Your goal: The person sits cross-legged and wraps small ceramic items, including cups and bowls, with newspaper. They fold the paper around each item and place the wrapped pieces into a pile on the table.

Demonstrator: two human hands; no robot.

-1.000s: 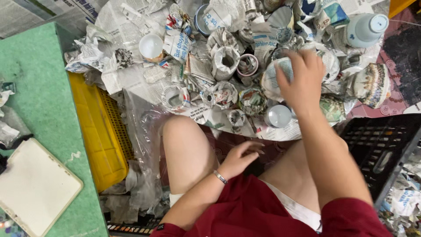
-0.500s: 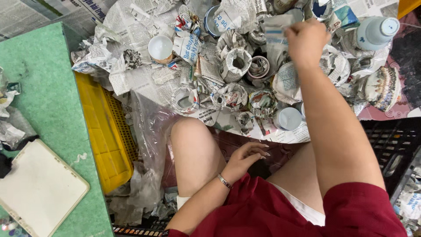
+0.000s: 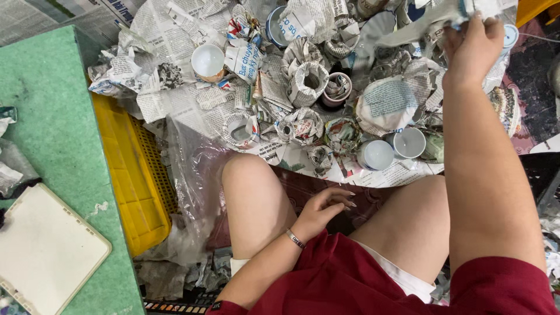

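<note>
My right hand (image 3: pixel 473 49) is stretched out to the far right of the pile and is closed on a sheet of newspaper (image 3: pixel 411 29) that hangs stretched above the cups. My left hand (image 3: pixel 324 208) rests between my knees with loose, spread fingers and holds nothing. In front of my knees lie several small cups wrapped in newspaper (image 3: pixel 308 81), a wrapped bowl (image 3: pixel 386 104) and two bare white cups (image 3: pixel 408 143) standing mouth up.
A yellow plastic crate (image 3: pixel 131 175) stands to the left of my left knee. A green table (image 3: pixel 49 134) with a white tray (image 3: pixel 44 251) fills the left side. Clear plastic film (image 3: pixel 195 175) lies beside the crate. Another white cup (image 3: pixel 208 60) sits at the back.
My right hand has risen from the wrapped bowl and moved away from me to the far right, lifting a newspaper sheet. My left hand stayed between my knees.
</note>
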